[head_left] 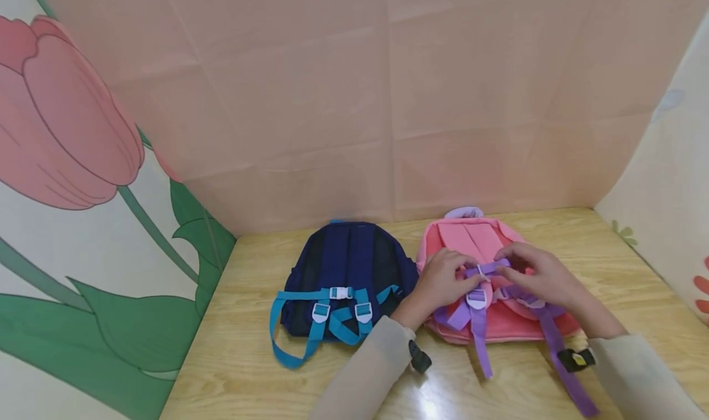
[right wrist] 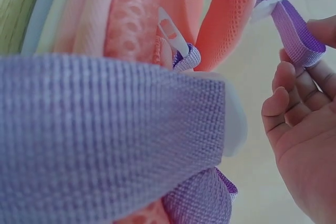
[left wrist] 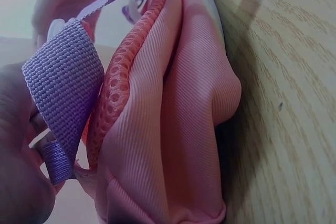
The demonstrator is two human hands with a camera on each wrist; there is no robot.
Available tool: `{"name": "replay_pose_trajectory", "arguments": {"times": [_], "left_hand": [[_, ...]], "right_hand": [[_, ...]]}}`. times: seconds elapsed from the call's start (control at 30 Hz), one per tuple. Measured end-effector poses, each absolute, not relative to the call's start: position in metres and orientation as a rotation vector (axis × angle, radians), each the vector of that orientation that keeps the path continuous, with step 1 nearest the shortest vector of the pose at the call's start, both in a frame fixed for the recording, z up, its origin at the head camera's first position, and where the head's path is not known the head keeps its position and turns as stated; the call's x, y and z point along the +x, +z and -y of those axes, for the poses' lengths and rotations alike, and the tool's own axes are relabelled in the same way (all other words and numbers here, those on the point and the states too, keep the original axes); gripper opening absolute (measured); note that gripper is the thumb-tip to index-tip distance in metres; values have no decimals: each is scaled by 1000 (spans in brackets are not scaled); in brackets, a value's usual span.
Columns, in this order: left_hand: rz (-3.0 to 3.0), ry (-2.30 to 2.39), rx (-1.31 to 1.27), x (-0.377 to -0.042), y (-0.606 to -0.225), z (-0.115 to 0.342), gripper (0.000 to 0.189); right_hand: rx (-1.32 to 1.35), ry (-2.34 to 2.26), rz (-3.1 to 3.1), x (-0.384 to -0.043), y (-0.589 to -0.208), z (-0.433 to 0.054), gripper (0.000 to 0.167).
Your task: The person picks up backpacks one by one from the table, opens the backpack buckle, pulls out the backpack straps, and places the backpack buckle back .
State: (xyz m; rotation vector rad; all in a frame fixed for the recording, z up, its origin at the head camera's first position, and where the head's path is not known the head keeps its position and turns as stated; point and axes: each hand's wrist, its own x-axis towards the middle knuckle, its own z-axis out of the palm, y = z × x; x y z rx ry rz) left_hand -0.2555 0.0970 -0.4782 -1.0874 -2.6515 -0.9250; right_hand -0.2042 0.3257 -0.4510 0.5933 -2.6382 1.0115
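Note:
A pink backpack [head_left: 471, 235] lies on the table with its back panel and shoulder straps up. Over its middle, a purple strap [head_left: 495, 267] with a white buckle [head_left: 482, 272] is stretched between both hands. My left hand [head_left: 447, 278] holds the buckle end, fingertips at the white plastic [right wrist: 265, 8]. My right hand [head_left: 545, 275] pinches the loop of purple strap [right wrist: 296, 40] between thumb and fingers. White strap adjusters [head_left: 476, 298] sit below the buckle, and purple strap tails [head_left: 480, 346] hang toward the front. In the left wrist view, purple webbing [left wrist: 68, 72] partly covers the left fingers.
A navy backpack [head_left: 349, 254] lies left of the pink one, its blue straps [head_left: 299, 295] joined by a fastened white buckle [head_left: 340, 293]. The wooden table [head_left: 249, 371] meets a plain backdrop [head_left: 332, 100] behind. A tulip-printed wall [head_left: 72, 112] stands on the left.

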Motion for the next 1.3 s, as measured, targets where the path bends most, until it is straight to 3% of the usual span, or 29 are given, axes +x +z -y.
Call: {"name": "replay_pose_trajectory", "arguments": {"times": [0.4, 1.3], "left_hand": [[2683, -931, -1086, -255, -479, -98, 32], [2617, -944, -1108, -257, -483, -99, 26]], "right_hand": [[683, 979, 2602, -207, -447, -319, 33], [611, 1007, 2624, -201, -450, -331, 21]]}}
